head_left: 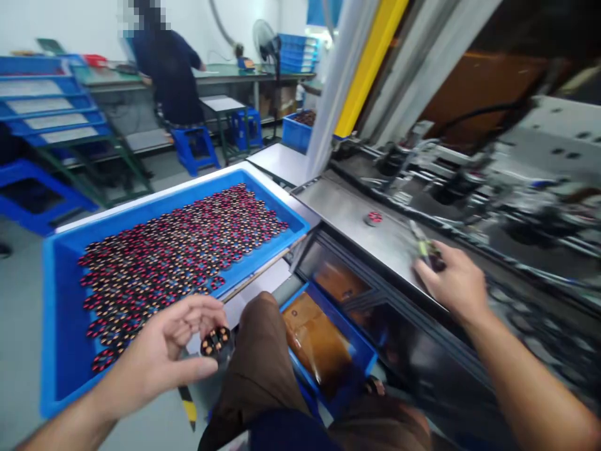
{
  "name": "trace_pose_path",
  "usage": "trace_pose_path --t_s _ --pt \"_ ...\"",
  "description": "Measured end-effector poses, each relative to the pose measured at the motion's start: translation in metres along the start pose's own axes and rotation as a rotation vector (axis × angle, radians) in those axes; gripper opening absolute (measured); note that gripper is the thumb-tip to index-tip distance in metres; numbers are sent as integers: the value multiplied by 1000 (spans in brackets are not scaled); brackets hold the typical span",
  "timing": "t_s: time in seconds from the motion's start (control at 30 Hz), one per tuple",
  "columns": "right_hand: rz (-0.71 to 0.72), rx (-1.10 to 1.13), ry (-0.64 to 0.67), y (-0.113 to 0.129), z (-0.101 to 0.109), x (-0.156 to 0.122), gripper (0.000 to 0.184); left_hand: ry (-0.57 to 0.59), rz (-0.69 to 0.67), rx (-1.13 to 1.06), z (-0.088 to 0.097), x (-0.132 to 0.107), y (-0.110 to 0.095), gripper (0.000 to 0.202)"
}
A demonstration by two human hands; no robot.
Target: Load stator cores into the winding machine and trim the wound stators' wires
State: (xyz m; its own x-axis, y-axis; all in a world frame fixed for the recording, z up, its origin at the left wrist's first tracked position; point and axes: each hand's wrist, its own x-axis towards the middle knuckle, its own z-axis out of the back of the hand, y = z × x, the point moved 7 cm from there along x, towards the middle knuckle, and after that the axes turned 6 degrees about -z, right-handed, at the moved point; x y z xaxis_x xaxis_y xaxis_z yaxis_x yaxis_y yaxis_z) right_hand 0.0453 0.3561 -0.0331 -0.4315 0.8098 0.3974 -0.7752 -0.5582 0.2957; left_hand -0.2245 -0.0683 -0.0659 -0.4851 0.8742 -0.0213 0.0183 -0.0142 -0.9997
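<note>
My left hand (162, 351) is closed in a pinch on a small round black part with orange and red spots (215, 341), held just over my knee in front of the blue tray (61, 288). That tray carries several of the same round parts (178, 250) in a dense layer. My right hand (453, 282) rests on the steel machine ledge (357, 213), fingers closed round a thin green-tipped tool (422, 241) and a dark bit. One single round part (374, 218) lies alone on the ledge, left of and beyond that hand.
A machine with cables and fixtures (469, 169) fills the right side. A lower blue bin with brown wrapped material (319, 341) sits by my knee. A person in dark clothes (169, 75) stands at a far bench, near blue stools (195, 147) and stacked blue racks (51, 106).
</note>
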Motion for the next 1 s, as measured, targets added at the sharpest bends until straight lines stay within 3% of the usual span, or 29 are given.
trace_pose_path --t_s 0.1,0.17,0.23,0.4,0.5,0.6,0.73,0.8,0.87,1.0 --pt "29 -102 38 -15 -11 0 57 -147 -6 230 53 18 -16 52" --pt "40 -122 37 -25 -17 2 62 -176 -39 329 68 42 -22 52" --pt "42 -121 9 -31 -19 3 62 -116 -85 449 66 71 -19 51" --pt "67 -130 8 -19 -16 4 64 196 -223 872 31 127 19 45" --pt "104 -119 -33 -8 -10 3 59 272 -265 955 23 136 43 42" --pt "113 -112 -36 -5 -9 2 49 325 -298 1042 27 131 55 40" --pt "71 -102 -20 -6 -9 -1 46 372 -385 1125 30 131 38 30" --pt "50 -105 -15 -5 -9 -3 44 342 -474 1159 21 145 11 29" --pt "35 -105 -3 -4 -10 -5 41 311 -547 1121 -3 171 -20 33" --pt "6 -112 29 -1 -8 -7 34 362 -573 934 -88 238 -57 34"
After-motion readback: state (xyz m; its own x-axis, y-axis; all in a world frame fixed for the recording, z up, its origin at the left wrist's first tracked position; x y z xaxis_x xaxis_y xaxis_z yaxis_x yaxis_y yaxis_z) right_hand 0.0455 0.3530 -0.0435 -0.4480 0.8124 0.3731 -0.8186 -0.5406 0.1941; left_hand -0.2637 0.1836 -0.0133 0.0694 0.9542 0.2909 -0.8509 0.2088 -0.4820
